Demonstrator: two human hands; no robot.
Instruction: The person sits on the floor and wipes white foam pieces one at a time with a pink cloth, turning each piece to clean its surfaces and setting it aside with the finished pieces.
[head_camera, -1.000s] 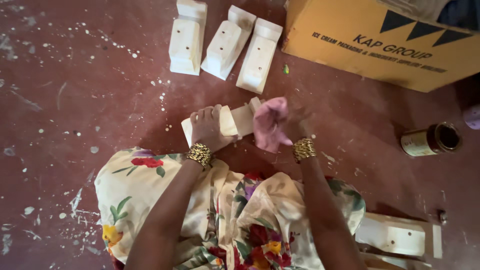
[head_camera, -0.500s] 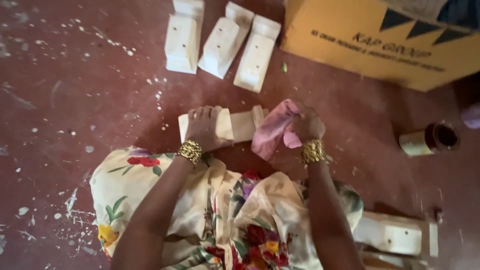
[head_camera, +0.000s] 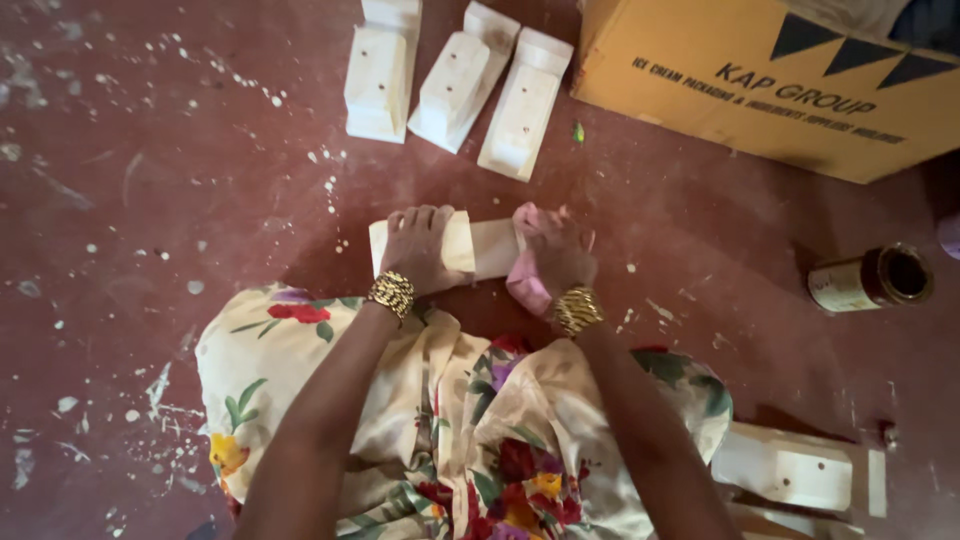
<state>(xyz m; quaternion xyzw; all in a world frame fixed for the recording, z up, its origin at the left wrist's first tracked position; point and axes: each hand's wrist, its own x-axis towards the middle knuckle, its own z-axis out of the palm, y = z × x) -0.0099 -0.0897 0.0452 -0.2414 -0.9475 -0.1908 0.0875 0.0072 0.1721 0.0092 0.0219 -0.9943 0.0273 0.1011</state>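
A pale wooden block lies on the red floor just in front of my knees. My left hand presses down on its left half, fingers spread over the top. My right hand grips a pink cloth and holds it against the block's right end. A gold bangle sits on each wrist. My lap is covered by cream fabric with a flower print.
Three similar pale wooden pieces lie side by side further out. A yellow cardboard box stands at the upper right. An open tin can lies on its side at the right. More wooden pieces rest by my right knee.
My right hand with the pink cloth has moved left and down onto the block's right end. The left hand stays on the block.
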